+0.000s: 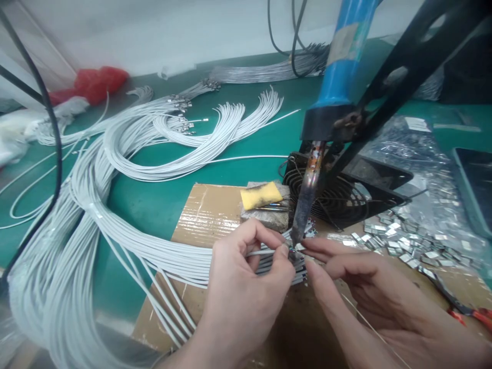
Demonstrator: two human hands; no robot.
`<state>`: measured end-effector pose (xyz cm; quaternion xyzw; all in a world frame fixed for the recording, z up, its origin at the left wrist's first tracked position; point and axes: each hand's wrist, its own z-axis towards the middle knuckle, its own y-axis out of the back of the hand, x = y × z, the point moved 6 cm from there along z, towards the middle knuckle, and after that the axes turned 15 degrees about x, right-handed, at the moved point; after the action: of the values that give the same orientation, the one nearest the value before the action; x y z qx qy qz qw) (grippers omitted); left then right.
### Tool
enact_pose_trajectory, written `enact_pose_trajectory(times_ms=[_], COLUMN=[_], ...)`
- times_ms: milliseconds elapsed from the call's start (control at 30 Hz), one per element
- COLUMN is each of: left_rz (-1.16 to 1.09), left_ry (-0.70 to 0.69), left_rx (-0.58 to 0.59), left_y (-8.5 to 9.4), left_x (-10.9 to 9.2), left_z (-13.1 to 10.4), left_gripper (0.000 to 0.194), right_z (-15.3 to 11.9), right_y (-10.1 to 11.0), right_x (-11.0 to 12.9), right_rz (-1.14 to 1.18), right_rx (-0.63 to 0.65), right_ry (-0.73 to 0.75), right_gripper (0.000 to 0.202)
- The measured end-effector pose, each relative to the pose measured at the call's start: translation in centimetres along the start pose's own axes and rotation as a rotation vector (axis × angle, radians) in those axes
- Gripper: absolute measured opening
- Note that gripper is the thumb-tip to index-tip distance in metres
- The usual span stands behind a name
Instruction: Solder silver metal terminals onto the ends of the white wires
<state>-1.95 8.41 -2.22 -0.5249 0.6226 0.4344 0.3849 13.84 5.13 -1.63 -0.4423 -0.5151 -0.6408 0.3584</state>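
Note:
My left hand (249, 282) is closed, with thumb and forefinger pinching the end of a white cable (259, 252). Beneath it a row of other white cables (165, 254) passes toward the right. My right hand (369, 292) has its thumb and fingertips drawn together at the cable's end, around a tiny shiny spot I cannot make out. A thin wire (369, 324) crosses the right palm, resembling solder wire. Between both sets of fingertips comes down the dark tip of a blue-handled soldering iron (303, 215), held on a black metal arm (388, 87).
A yellow sponge (261, 195) lies on a grey block (265, 219) on the cardboard (209, 210). Right of the iron are a black fan (330, 195), small metal pieces (403, 241), scissors (449, 297) and a plastic bag (403, 159). Bundled cables (88, 189) spread leftward.

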Motion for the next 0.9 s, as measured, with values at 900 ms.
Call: enact_pose_trajectory(times_ms=[900], left_rz=[0.001], left_ry=[-0.025], left_rx=[-0.020], left_y=[0.22], left_x=[-0.28], left_z=[-0.02], left_gripper=[0.010], right_z=[0.04], right_y=[-0.02], right_x=[0.31], right_rz=[0.006], right_rx=[-0.011], right_ry=[0.027], right_gripper=[0.015])
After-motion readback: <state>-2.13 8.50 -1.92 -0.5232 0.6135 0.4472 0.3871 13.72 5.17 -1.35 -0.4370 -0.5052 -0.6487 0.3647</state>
